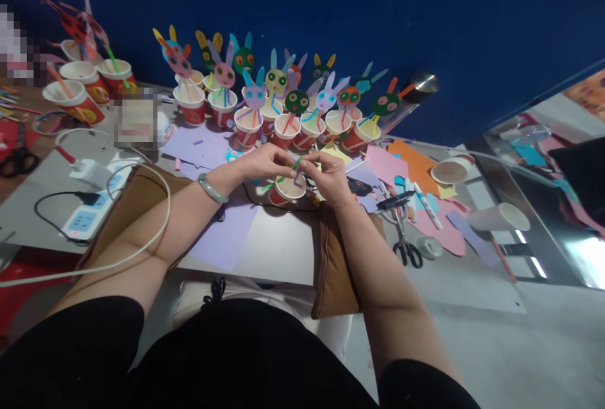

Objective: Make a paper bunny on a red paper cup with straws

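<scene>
My left hand (269,162) and my right hand (329,174) meet at the middle of the table, fingertips closed in a pinch. Between them is a small green paper strip (298,161). A folded purple strip (297,179) hangs just below the fingertips. Directly under my hands stands a red and white paper cup (286,196), upright, with coloured strips at its rim. The fingers partly hide where the strips join. Behind my hands, several paper cups (282,135) carry paper rabbit heads (255,96) with long ears.
Scissors (407,251), a roll of clear tape (429,246), white markers (428,206) and pink paper (447,226) lie right. Two paper cups lie tipped over, one a white cup (508,217). A power strip (87,213) sits left, its white cable (163,226) crossing my left forearm.
</scene>
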`<move>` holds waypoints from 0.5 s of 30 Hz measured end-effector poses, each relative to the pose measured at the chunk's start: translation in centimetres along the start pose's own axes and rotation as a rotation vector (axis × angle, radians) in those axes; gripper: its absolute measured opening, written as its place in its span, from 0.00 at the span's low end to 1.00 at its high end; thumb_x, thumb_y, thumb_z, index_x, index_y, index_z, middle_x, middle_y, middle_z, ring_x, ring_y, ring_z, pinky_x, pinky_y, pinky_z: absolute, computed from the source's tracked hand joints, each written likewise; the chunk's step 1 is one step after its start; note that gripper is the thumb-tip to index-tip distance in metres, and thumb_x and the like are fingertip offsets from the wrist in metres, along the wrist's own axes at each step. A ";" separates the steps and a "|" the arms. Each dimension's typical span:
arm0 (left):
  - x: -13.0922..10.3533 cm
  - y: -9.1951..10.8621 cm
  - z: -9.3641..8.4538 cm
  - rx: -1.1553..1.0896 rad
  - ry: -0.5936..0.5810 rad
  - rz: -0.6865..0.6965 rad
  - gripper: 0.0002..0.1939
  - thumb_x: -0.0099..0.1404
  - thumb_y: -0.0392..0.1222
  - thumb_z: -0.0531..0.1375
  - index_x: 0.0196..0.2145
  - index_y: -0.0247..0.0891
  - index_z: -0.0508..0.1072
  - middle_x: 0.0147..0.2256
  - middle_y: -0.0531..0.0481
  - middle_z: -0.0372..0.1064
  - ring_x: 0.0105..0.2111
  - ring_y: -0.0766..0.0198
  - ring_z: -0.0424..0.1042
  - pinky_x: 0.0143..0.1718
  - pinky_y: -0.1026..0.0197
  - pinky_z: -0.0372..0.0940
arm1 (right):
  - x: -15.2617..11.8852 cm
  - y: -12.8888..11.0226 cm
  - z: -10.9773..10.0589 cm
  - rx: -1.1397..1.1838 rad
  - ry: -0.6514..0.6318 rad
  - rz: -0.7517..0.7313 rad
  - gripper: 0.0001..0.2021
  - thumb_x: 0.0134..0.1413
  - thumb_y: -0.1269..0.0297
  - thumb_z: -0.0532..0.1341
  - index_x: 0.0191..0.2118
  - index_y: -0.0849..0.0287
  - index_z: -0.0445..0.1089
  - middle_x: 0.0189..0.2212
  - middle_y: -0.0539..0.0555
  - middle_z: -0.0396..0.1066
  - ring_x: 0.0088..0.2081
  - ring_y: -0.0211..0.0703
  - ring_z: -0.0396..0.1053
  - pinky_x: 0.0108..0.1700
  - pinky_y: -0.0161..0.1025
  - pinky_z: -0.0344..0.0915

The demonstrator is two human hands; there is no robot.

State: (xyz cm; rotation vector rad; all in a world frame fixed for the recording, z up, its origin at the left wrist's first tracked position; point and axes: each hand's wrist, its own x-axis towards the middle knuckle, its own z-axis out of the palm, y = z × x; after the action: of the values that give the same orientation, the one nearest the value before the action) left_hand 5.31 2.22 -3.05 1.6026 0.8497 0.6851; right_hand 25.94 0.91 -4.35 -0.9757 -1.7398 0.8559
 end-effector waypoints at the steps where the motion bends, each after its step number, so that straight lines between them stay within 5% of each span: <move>1: 0.0 0.0 -0.1 -0.008 0.019 0.009 0.17 0.50 0.48 0.72 0.33 0.31 0.83 0.26 0.50 0.74 0.25 0.68 0.65 0.31 0.62 0.58 | 0.0 0.0 0.0 -0.012 0.003 -0.010 0.23 0.50 0.37 0.68 0.30 0.56 0.76 0.28 0.51 0.78 0.32 0.42 0.73 0.40 0.41 0.71; 9: 0.5 -0.5 -0.9 0.155 0.064 0.148 0.10 0.50 0.42 0.71 0.29 0.33 0.83 0.41 0.42 0.80 0.44 0.56 0.77 0.49 0.56 0.66 | -0.1 -0.1 0.0 -0.045 -0.015 -0.037 0.24 0.52 0.37 0.67 0.31 0.56 0.77 0.29 0.51 0.78 0.32 0.41 0.73 0.40 0.40 0.70; 15: 0.4 -0.4 -1.2 0.206 0.042 0.135 0.06 0.49 0.38 0.71 0.27 0.34 0.83 0.44 0.42 0.80 0.45 0.55 0.78 0.53 0.54 0.67 | -0.2 0.0 0.3 0.001 -0.052 -0.024 0.22 0.53 0.40 0.68 0.32 0.57 0.78 0.29 0.51 0.78 0.32 0.41 0.73 0.41 0.40 0.70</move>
State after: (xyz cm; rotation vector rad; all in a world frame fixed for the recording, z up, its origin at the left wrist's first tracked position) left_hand 4.51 3.32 -3.23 1.8493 0.8708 0.7475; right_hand 25.67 0.73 -4.51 -0.9377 -1.7914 0.8735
